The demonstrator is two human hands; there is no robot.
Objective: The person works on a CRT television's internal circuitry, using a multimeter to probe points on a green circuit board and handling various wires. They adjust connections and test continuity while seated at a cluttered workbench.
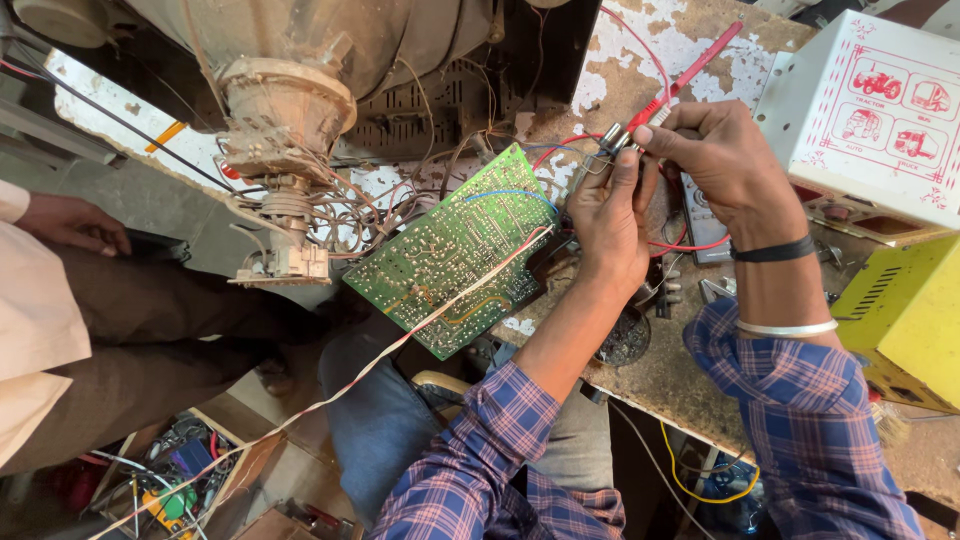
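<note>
My left hand (pixel 607 222) pinches a small silver component (pixel 612 137) at the far corner of a green circuit board (pixel 455 250). My right hand (pixel 715 160) holds a red test probe (pixel 690 70) with its tip against that component. The board lies tilted, solder side up, wired to the neck of a dusty picture tube (pixel 285 110). A red lead runs from the probe under my right wrist.
A white box with red vehicle drawings (pixel 870 100) and a yellow metal case (pixel 910 320) stand at the right on a worn workbench (pixel 660 380). Another person in brown trousers (pixel 150 330) sits at the left. Tools and wires lie in a tray (pixel 180 480) on the floor.
</note>
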